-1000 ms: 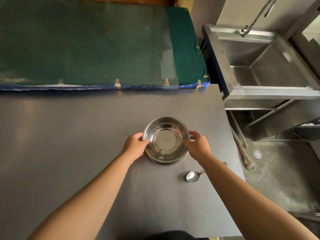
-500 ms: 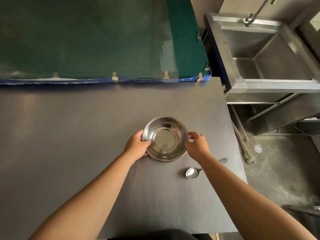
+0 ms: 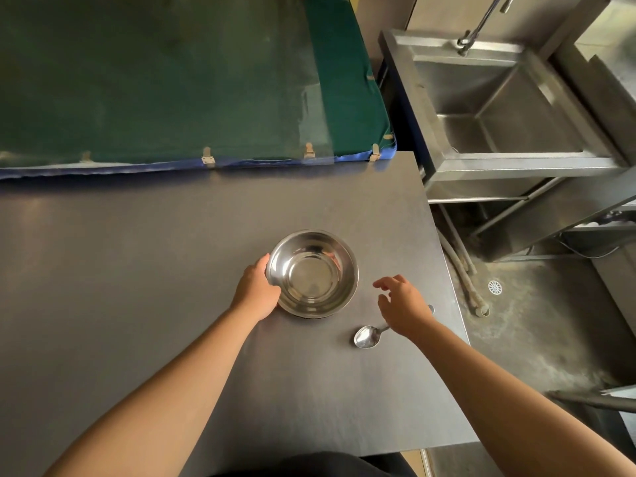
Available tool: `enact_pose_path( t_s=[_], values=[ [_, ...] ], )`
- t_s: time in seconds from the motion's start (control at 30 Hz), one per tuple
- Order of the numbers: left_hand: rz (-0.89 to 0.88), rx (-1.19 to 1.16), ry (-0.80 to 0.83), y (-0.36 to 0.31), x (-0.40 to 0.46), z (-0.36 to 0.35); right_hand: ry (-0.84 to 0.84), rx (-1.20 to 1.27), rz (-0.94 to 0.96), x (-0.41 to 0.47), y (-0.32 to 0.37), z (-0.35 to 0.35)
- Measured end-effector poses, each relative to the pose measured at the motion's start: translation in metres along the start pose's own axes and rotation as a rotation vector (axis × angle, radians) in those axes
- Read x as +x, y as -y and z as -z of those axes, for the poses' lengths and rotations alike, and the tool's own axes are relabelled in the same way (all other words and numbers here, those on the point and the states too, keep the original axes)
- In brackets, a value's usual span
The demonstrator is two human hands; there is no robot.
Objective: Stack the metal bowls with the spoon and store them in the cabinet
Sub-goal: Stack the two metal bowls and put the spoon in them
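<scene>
Metal bowls point(image 3: 312, 274): nested, mid-surface point(image 3: 137, 270); light, rigid, slick; grip at rim. Left hand point(image 3: 256, 292) cups the stack's left wall. Spoon point(image 3: 367, 337): just right-near of bowls; right hand point(image 3: 402, 304) hovers above, fingers spread, empty.

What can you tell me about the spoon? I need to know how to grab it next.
The spoon is shiny metal and lies flat on the dark table, near its right edge, in front and to the right of the metal bowls. Its oval bowl faces up and points toward the person; the handle runs away to the right, mostly hidden under the right hand, whose open fingers hover above without gripping it.
</scene>
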State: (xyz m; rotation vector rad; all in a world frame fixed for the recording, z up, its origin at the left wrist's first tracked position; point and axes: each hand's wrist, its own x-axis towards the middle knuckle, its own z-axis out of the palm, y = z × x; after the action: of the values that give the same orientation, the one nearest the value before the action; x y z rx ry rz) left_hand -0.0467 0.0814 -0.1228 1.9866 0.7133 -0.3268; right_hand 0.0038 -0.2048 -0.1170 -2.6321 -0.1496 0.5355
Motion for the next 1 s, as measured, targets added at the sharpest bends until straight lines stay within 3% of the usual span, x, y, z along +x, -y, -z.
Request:
enact_pose_path(
  t_s=[0.33, 0.77, 1.0],
  values=[
    [-0.021, 0.179, 0.005, 0.006, -0.007, -0.004, 0.119, -0.551, 0.313, -0.042, -0.043, -0.009],
    [0.009, 0.216, 0.004, 0.017, -0.021, 0.002, 0.077, -0.6, 0.352, -0.063, -0.037, -0.019],
    [-0.016, 0.212, 0.014, 0.022, -0.024, 0.007, 0.032, -0.472, 0.332, -0.063, 0.001, -0.017]
  ],
)
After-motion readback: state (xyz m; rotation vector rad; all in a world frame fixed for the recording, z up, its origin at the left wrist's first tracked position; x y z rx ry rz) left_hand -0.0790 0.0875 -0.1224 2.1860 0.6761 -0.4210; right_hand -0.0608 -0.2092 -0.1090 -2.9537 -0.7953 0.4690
